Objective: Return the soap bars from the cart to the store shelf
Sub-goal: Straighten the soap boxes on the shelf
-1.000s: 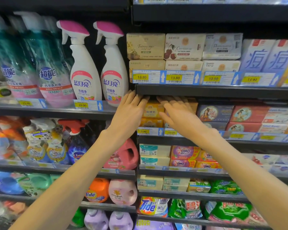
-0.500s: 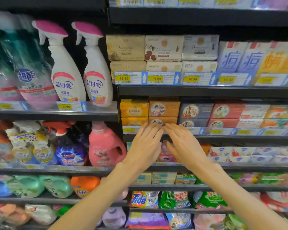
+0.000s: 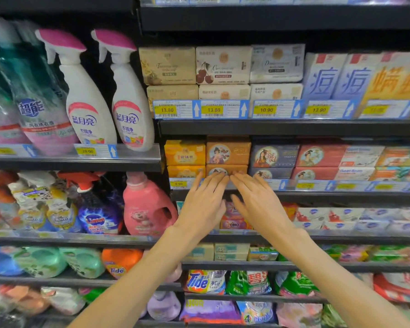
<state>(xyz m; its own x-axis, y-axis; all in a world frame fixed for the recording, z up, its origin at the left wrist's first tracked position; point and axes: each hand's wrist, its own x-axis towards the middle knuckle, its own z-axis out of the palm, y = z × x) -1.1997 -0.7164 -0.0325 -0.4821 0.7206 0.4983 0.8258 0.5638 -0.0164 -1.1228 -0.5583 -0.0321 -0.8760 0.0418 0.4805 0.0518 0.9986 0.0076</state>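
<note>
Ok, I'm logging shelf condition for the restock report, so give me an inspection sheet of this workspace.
Surface: dark metal store shelf with price-tag rails, fully stocked.
Job's things: orange boxed soap bars stacked two high beside yellow boxed soap bars.
Clutter: nothing seen.
Grip: left hand and right hand open, empty, fingertips at the lower orange box.
Cables: nothing seen.
Surroundings: white spray bottles with pink triggers, pink detergent jug; cart not in view.

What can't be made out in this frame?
- Head view: price tag under the orange soap boxes, hidden by the left hand and right hand.
- Cart: out of frame.
- Tags at far right: blurred, unreadable.
- Whether the fingertips touch the lower box: unclear.
</note>
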